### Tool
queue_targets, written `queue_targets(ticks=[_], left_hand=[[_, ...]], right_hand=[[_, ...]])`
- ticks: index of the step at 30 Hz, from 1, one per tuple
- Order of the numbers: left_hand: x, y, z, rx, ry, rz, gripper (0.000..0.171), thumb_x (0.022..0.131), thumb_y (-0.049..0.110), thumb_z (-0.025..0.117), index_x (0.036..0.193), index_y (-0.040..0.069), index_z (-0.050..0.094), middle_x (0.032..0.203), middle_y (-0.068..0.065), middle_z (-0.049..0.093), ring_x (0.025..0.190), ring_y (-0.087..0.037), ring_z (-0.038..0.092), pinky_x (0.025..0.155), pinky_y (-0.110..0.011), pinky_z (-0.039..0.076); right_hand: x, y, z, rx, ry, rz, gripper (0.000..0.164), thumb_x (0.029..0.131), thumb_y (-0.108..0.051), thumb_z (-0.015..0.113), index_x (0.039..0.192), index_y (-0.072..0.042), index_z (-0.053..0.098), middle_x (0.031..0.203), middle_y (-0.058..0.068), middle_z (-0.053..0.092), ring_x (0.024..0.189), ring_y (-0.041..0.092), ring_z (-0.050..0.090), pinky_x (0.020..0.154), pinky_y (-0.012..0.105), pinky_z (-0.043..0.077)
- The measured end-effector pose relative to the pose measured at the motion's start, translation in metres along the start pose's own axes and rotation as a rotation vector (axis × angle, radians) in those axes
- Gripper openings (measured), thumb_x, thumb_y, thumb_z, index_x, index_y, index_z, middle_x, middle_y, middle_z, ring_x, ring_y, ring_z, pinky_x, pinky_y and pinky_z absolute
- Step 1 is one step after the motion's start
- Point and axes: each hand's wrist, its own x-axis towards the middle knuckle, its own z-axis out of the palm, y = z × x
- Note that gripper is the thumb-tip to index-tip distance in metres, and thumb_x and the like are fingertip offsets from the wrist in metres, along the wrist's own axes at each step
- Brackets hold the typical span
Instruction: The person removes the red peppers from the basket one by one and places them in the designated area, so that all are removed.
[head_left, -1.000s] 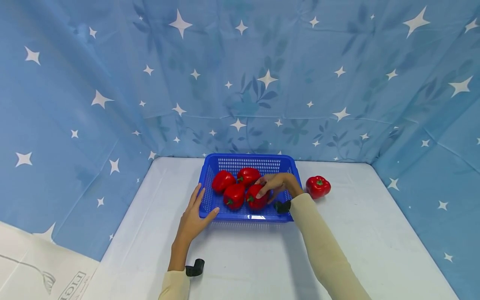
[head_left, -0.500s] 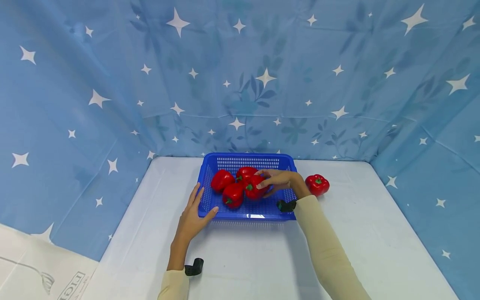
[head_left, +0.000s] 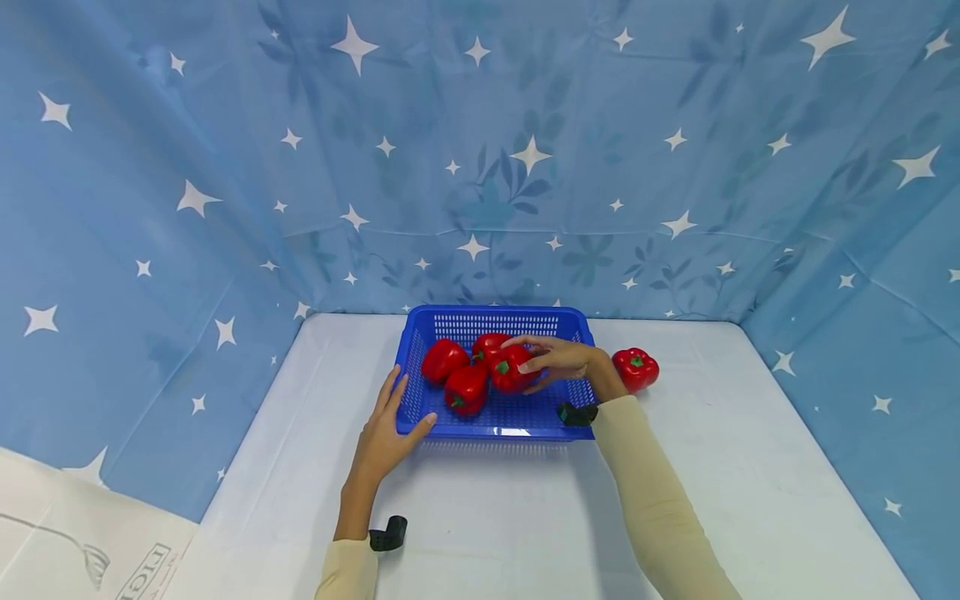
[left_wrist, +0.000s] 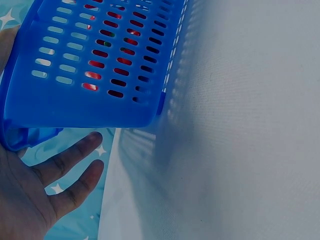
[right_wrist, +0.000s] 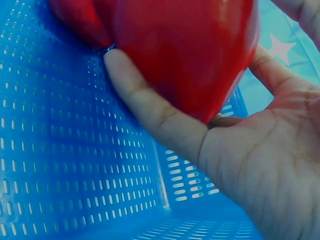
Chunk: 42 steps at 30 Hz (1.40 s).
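Observation:
In the head view, a blue basket (head_left: 517, 432) with slotted walls holds several red bell peppers. My right hand (head_left: 564, 360) reaches in over its right side and holds one red bell pepper (head_left: 510, 372), fingers and thumb round its right half. The right wrist view shows that pepper (right_wrist: 185, 55) large, thumb and fingers against its sides. Close to it lie a back pepper (head_left: 487, 343), a left pepper (head_left: 444, 362) and a front pepper (head_left: 467, 392). My left hand (head_left: 384, 437) is at the basket's front left corner, fingers spread and fairly straight along the rim.
Another red bell pepper (head_left: 636, 370) sits on the white table (head_left: 495, 517), right of the basket. A blue curtain with white stars (head_left: 480, 167) hangs behind and at both sides. Black wrist cameras show on both arms, the left one (head_left: 388, 534) over the table.
My right hand has moved the held pepper back, away from the basket's front wall and closer to the back pepper. My left hand stays at the basket's corner.

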Motion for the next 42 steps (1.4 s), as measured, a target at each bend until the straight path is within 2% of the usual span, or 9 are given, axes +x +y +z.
queue_targets(ticks=[5,8,15,20,27,32,35,39,42], left_hand=[[0.000,0.000,-0.001,-0.002,-0.004,-0.005,0.090,0.084,0.063,0.062,0.155,0.020,0.028,0.165,0.009,0.010,0.147,-0.038,0.029,0.101,-0.065,0.040],[0.001,0.001,-0.002,-0.001,-0.004,-0.006,0.090,0.085,0.064,0.062,0.155,0.021,0.028,0.165,0.010,0.009,0.147,-0.037,0.029,0.102,-0.064,0.039],[0.002,0.003,-0.003,0.002,-0.007,-0.002,0.091,0.084,0.064,0.062,0.155,0.020,0.027,0.166,0.009,0.009,0.147,-0.037,0.028,0.102,-0.063,0.039],[0.002,0.003,-0.002,-0.003,0.000,0.004,0.090,0.084,0.063,0.063,0.155,0.019,0.028,0.166,0.007,0.010,0.147,-0.037,0.029,0.102,-0.063,0.040],[0.002,0.003,-0.001,-0.008,-0.003,-0.006,0.090,0.084,0.064,0.062,0.156,0.020,0.027,0.166,0.007,0.011,0.147,-0.038,0.029,0.101,-0.064,0.040],[0.001,0.002,-0.001,-0.009,-0.009,-0.010,0.091,0.084,0.065,0.061,0.156,0.022,0.026,0.165,0.009,0.009,0.147,-0.038,0.029,0.102,-0.064,0.039],[0.000,0.001,0.000,-0.007,-0.003,-0.007,0.091,0.084,0.064,0.062,0.156,0.022,0.026,0.165,0.010,0.009,0.147,-0.037,0.029,0.103,-0.064,0.039],[-0.002,-0.001,0.000,-0.007,0.006,0.001,0.091,0.084,0.064,0.062,0.156,0.020,0.027,0.166,0.008,0.010,0.146,-0.038,0.030,0.102,-0.064,0.039],[-0.002,-0.001,-0.001,-0.003,0.010,0.003,0.091,0.084,0.064,0.063,0.155,0.019,0.028,0.166,0.007,0.011,0.145,-0.039,0.031,0.102,-0.064,0.040]], right_hand=[[-0.002,-0.001,-0.001,0.028,-0.044,-0.071,0.058,0.095,-0.001,0.057,0.147,-0.014,0.035,0.154,0.019,0.021,0.142,0.046,0.026,0.106,0.069,0.030],[-0.004,-0.002,-0.001,0.053,-0.043,-0.102,0.063,0.093,0.000,0.057,0.148,-0.014,0.029,0.154,0.020,0.021,0.142,0.046,0.025,0.108,0.070,0.026],[-0.009,-0.004,-0.001,0.020,0.032,-0.135,0.066,0.092,0.005,0.056,0.147,-0.017,0.026,0.154,0.020,0.022,0.141,0.047,0.027,0.107,0.069,0.027],[-0.014,-0.005,0.001,0.027,0.093,-0.163,0.071,0.092,0.002,0.060,0.150,-0.016,0.023,0.153,0.021,0.021,0.141,0.048,0.027,0.107,0.070,0.027],[-0.019,-0.007,0.002,0.005,0.172,-0.207,0.062,0.093,-0.005,0.063,0.144,-0.019,0.031,0.150,0.021,0.024,0.140,0.048,0.028,0.104,0.070,0.031],[-0.023,-0.007,0.002,-0.018,0.208,-0.254,0.059,0.095,-0.008,0.061,0.143,-0.021,0.030,0.150,0.020,0.027,0.139,0.048,0.031,0.099,0.063,0.043],[-0.027,-0.006,0.003,-0.005,0.203,-0.272,0.061,0.095,-0.009,0.059,0.144,-0.022,0.025,0.152,0.020,0.023,0.140,0.048,0.029,0.094,0.056,0.050],[-0.031,-0.005,0.003,0.054,0.164,-0.307,0.068,0.096,-0.004,0.055,0.150,-0.020,0.016,0.154,0.019,0.016,0.143,0.049,0.022,0.093,0.052,0.053],[-0.033,-0.004,0.003,0.090,0.141,-0.348,0.074,0.096,0.001,0.051,0.154,-0.019,0.010,0.154,0.020,0.015,0.142,0.049,0.023,0.093,0.051,0.053]])
